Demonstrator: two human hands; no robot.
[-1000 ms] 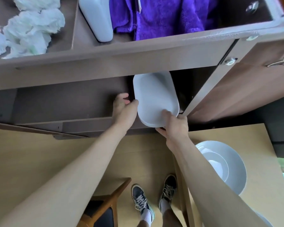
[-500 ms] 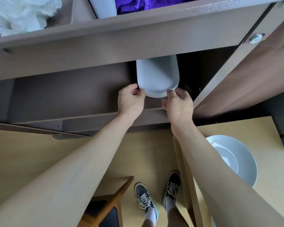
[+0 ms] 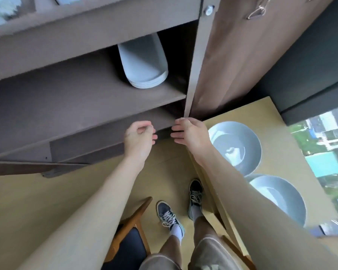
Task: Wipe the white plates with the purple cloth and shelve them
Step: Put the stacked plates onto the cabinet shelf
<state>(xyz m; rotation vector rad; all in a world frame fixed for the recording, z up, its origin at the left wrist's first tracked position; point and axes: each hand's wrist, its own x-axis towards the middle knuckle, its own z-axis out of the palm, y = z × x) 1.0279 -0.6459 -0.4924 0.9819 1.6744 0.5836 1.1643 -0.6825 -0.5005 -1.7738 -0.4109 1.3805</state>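
A stack of white plates [image 3: 144, 65] lies on the brown cabinet shelf [image 3: 76, 100], near the right side wall. My left hand [image 3: 139, 140] and my right hand [image 3: 189, 136] hang in front of the lower shelf edge, well below the stack, both holding nothing. The left hand's fingers are loosely curled, the right hand's fingers are relaxed. Two white bowls, one nearer the cabinet [image 3: 235, 146] and one closer to me [image 3: 279, 197], sit on the wooden table [image 3: 277, 117] to the right. The purple cloth is out of view.
An open cabinet door [image 3: 232, 55] with a metal handle stands right of the shelf. A wooden chair with a dark seat [image 3: 129, 240] is below, beside my feet. White crumpled paper [image 3: 2, 12] lies on the cabinet top at upper left.
Both hands pushed the plate onto the stack on the shelf, let go and drew back toward me. The view tilted down, so the purple cloth left the frame.
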